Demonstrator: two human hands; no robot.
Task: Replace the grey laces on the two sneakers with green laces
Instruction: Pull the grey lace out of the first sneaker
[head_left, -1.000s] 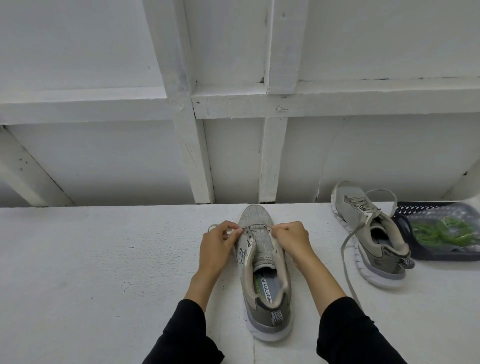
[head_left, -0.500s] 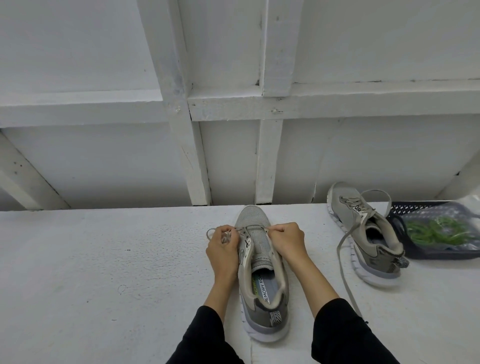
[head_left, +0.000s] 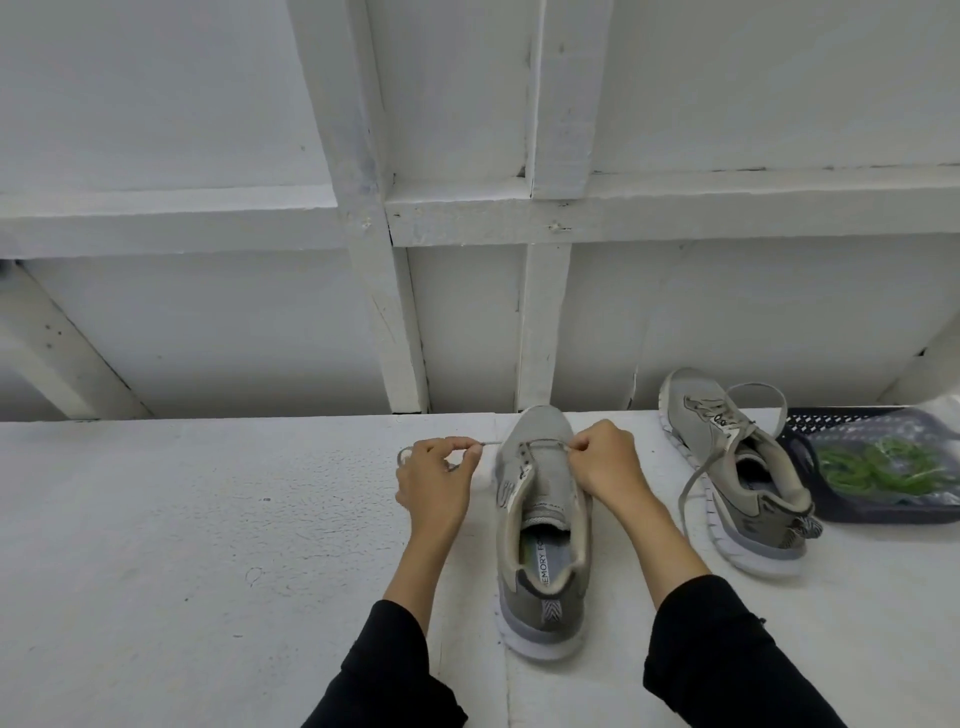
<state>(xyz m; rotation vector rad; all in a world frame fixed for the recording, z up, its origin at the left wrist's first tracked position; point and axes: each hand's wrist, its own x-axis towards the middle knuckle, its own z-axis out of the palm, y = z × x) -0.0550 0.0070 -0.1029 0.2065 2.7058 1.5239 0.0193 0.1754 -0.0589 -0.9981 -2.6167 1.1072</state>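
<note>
One sneaker (head_left: 540, 525) stands at the worktop (head_left: 182, 545) centre, toe toward the rear edge. The second sneaker (head_left: 727, 462) lies right; a basket (head_left: 878, 512) beside it holds laces (head_left: 878, 462).

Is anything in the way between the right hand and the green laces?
Yes. The second sneaker lies between the right hand and the dark basket holding the green laces.

We see two bare forearms ending in the left hand (head_left: 434, 480) and right hand (head_left: 605, 460); black long sleeves (head_left: 395, 670), pushed back, cover both arms below the forearms.
</note>
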